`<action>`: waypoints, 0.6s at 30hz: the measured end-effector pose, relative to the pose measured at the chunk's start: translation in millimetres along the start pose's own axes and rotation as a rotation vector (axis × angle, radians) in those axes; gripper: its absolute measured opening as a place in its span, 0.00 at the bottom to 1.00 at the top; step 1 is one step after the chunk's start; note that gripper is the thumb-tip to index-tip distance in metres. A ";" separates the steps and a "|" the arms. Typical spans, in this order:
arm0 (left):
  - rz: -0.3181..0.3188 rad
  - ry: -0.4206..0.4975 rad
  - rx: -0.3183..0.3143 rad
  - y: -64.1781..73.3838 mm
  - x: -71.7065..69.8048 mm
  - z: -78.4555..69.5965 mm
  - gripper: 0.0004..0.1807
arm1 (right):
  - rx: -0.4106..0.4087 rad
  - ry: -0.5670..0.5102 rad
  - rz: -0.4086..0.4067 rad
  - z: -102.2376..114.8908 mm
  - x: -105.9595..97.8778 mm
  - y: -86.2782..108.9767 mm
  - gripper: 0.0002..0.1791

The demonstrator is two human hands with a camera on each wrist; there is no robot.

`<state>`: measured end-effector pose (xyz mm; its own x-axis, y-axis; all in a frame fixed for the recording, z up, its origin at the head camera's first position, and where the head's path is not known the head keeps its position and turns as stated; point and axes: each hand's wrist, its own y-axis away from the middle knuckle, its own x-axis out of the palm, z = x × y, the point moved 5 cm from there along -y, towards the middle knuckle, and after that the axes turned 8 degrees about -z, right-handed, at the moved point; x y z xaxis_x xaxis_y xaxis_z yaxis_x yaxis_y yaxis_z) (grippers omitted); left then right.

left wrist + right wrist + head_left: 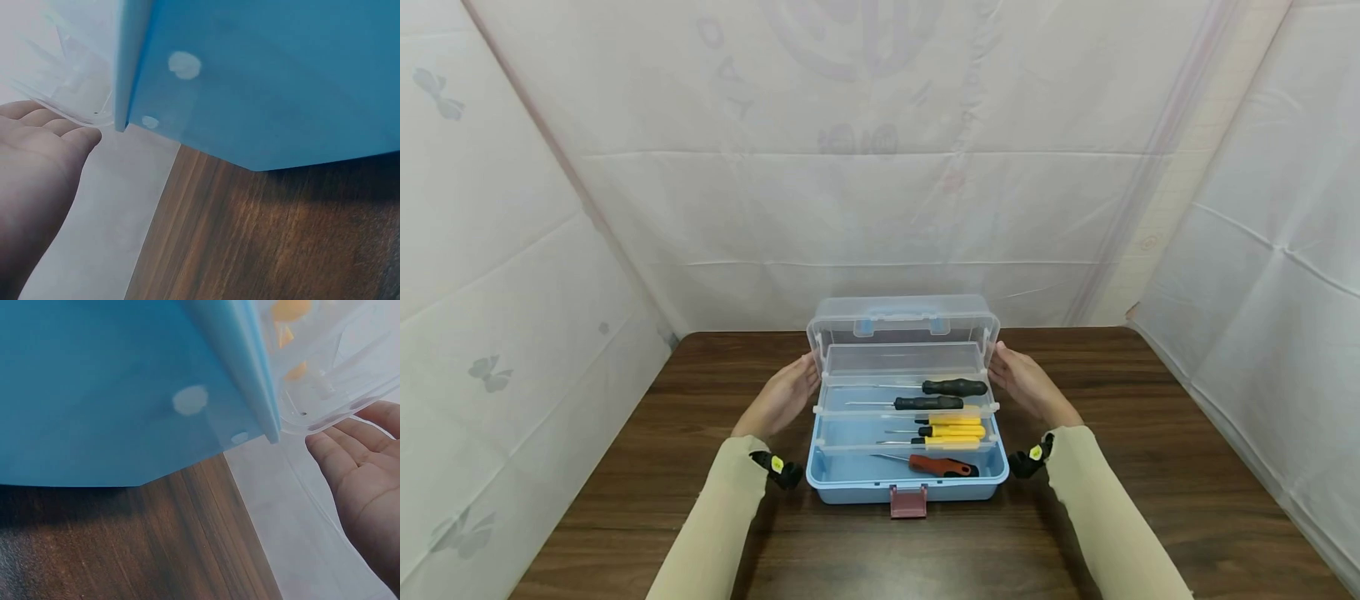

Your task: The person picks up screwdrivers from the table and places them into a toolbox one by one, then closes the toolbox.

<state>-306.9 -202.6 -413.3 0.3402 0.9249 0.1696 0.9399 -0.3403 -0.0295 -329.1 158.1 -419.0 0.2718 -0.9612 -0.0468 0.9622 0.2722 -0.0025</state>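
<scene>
A light blue toolbox [850, 494] stands on the table with its clear lid [902, 307] raised and its clear trays spread out. Two black-handled screwdrivers [955, 387] lie in the upper trays, and several yellow-handled screwdrivers [955, 432] lie below them. Lowest is a tool with a red and black handle [942, 467]. My left hand [784, 396] is at the lid's left side, its fingers extended against the clear plastic. On the opposite side, my right hand [1028, 385] touches the lid with extended fingers. Some fingertips are hidden behind the lid in the wrist views.
A dark red latch [908, 504] hangs at the toolbox front. The brown wooden table [647, 467] extends to both sides. White sheeting [880, 217] hangs behind the table's back edge and along both sides.
</scene>
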 end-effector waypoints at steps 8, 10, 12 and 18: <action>0.001 0.001 0.016 5.1 0.9 -1.5 0.31 | -0.017 0.012 0.014 -1.5 -0.2 2.5 0.42; 0.000 0.006 0.012 5.8 0.9 -1.1 0.31 | -0.017 0.003 0.017 -1.5 0.2 3.0 0.43; 0.001 0.001 0.010 6.7 0.9 -0.7 0.31 | -0.018 -0.005 0.023 -1.1 0.9 3.5 0.42; -0.002 -0.025 0.010 9.0 0.2 1.9 0.35 | -0.024 -0.036 0.041 1.1 2.2 6.2 0.38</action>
<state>-298.3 -205.2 -415.4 0.3390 0.9296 0.1447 0.9407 -0.3369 -0.0391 -322.5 157.7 -418.0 0.3117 -0.9501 -0.0118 0.9498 0.3119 -0.0255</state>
